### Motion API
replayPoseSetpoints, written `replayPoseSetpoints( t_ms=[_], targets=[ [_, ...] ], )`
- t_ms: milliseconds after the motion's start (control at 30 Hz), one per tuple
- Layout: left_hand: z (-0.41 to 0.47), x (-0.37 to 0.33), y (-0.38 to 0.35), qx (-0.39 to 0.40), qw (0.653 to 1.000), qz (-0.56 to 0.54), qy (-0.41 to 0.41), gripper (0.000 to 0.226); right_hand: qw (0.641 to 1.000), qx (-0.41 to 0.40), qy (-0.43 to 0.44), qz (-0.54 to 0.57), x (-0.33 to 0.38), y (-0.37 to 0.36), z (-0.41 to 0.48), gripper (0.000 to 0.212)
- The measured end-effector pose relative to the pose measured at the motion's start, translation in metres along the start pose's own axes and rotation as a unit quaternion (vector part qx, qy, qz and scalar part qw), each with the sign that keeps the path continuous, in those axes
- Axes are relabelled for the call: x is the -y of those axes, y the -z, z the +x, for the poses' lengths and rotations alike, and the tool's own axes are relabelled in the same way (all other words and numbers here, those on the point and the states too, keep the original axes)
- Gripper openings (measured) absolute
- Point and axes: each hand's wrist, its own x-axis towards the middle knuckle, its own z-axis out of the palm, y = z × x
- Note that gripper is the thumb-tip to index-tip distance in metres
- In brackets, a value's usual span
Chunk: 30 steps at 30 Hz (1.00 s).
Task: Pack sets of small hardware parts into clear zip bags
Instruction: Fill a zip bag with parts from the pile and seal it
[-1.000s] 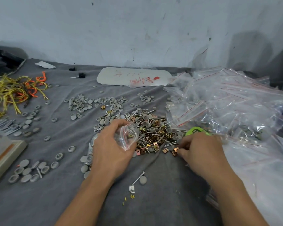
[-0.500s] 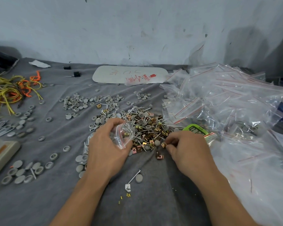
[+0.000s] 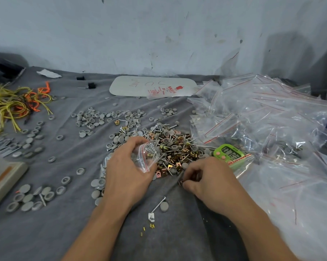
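My left hand [image 3: 127, 171] grips a small clear zip bag [image 3: 146, 157] with a red seal line, its mouth held open toward the right; a few screws show inside. Right of the bag lies a mixed heap [image 3: 174, 147] of screws, brass clips and grey caps on the grey cloth. My right hand [image 3: 208, 178] rests at the heap's near edge, fingers curled, pinching a small copper-coloured clip [image 3: 181, 182] against the cloth.
A large pile of clear zip bags [image 3: 268, 117] fills the right side, with a green digital timer [image 3: 229, 153] at its near edge. Grey caps [image 3: 94, 117] lie scattered left; yellow and orange wires [image 3: 15, 104] far left. A loose screw and cap [image 3: 161, 204] lie near me.
My right hand has slid left and toward me along the heap's edge, drawing clips out. The left hand kept holding the bag open in about the same place.
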Motion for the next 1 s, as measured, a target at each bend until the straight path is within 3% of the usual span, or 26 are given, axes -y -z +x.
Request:
replayPoseSetpoints(
  t_ms=[133,267,367,533,633,733,833,933,1000],
  targets=[
    [0.000,-0.002,0.000,-0.001,1.000,0.007,-0.022,0.040,0.988,-0.093,0.039,0.120,0.009,0.000,0.000,0.025],
    [0.001,-0.004,-0.001,0.004,0.999,0.016,-0.042,0.043,0.970,-0.121,0.068,0.202,0.030,-0.007,0.004,0.027],
    [0.002,-0.001,0.000,0.016,0.999,0.022,-0.047,0.053,0.966,-0.106,0.073,0.226,0.046,-0.016,0.011,0.030],
    [0.004,-0.001,-0.001,0.027,0.997,0.028,-0.067,0.044,0.965,-0.053,0.096,0.239,0.061,-0.027,0.022,0.016],
    [0.003,0.001,-0.002,0.026,0.998,0.020,-0.061,0.045,0.959,0.002,0.133,0.251,0.064,-0.030,0.022,0.022],
    [0.002,-0.001,-0.001,0.017,0.999,-0.012,-0.048,0.037,0.950,-0.070,0.123,0.278,0.057,-0.024,0.022,0.029],
    [0.001,-0.005,0.002,-0.008,0.999,-0.029,-0.044,0.035,0.945,-0.173,0.070,0.267,0.037,-0.007,0.019,0.036],
    [0.000,-0.004,0.003,-0.011,0.999,-0.039,-0.035,0.040,0.969,-0.132,0.017,0.209,0.014,0.011,0.009,0.041],
    [0.000,-0.003,0.003,-0.005,0.999,-0.033,-0.035,0.042,0.988,-0.074,-0.002,0.134,0.006,0.019,0.004,0.033]
  ],
)
